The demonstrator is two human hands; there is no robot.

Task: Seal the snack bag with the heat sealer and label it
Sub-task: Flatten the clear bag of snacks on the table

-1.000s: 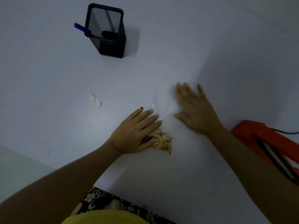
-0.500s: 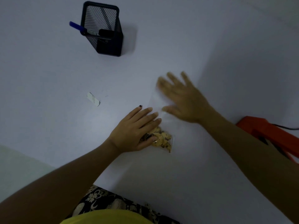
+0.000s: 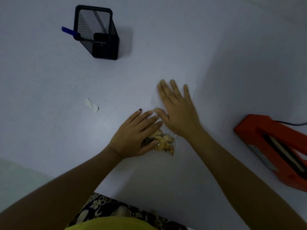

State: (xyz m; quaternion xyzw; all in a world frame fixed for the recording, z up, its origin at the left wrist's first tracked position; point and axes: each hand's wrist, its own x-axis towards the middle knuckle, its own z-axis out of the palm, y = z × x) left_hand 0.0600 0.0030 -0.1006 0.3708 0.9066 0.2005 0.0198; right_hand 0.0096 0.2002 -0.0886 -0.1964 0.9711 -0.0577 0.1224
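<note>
In the middle of the frame, the snack bag [image 3: 163,141] is lying flat on the white table [image 3: 166,47], its cookies bunched at the lower end and its clear empty top running up under the right hand [image 3: 177,112]. That hand is resting open, fingers spread, palm down on the film; the left hand [image 3: 134,136] is lying flat too, fingers together, covering the filled end. Neither is pinching anything. The bag is looking light, thin and slippery, and the cookies brittle, so it is probably best taken by the empty top corners, not by squeezing the contents. At the right edge the orange heat sealer [image 3: 272,148] is waiting, well apart, with nothing in between. A small label [image 3: 91,105] is lying left of centre, and a mesh pen holder [image 3: 98,32] is standing at upper left.
</note>
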